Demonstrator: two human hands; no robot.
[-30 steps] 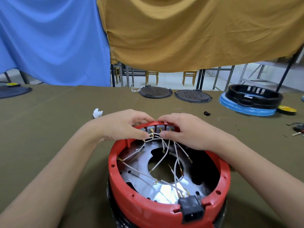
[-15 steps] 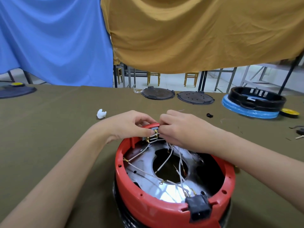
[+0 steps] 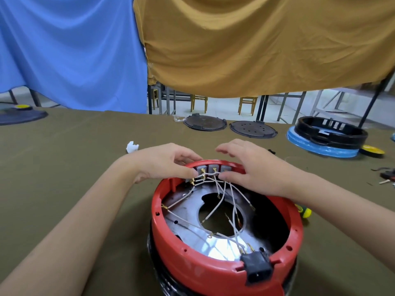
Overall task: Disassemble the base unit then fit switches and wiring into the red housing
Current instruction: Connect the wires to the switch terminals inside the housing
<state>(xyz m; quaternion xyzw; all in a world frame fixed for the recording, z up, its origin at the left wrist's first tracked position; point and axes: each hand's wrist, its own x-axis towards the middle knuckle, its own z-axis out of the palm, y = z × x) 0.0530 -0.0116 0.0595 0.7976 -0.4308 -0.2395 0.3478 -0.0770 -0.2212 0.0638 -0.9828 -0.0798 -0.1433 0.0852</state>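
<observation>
The red housing (image 3: 213, 272) stands rim-up on the olive table, over a black base. A row of grey switches (image 3: 213, 168) sits in its far wall, with white wires (image 3: 220, 201) fanning down across the silver plate (image 3: 186, 212) inside. A black power socket (image 3: 257, 269) is set in the near wall. My left hand (image 3: 162, 161) pinches the far rim at the left switch, thumb inside and fingers outside. My right hand (image 3: 248, 167) presses its thumb against the right switch, its fingers lifted and spread above the rim.
Two dark round plates (image 3: 205, 123) (image 3: 253, 129) lie at the back. A black ring (image 3: 330, 133) on a blue disc stands at the back right beside a yellow disc (image 3: 372, 150). A white scrap (image 3: 132, 146) lies left; a green-yellow handle (image 3: 303, 211) pokes out under my right forearm.
My right hand has let go of the wires at the switches and raised its fingers; only its thumb stays on the switch row. The left hand keeps its hold on the rim.
</observation>
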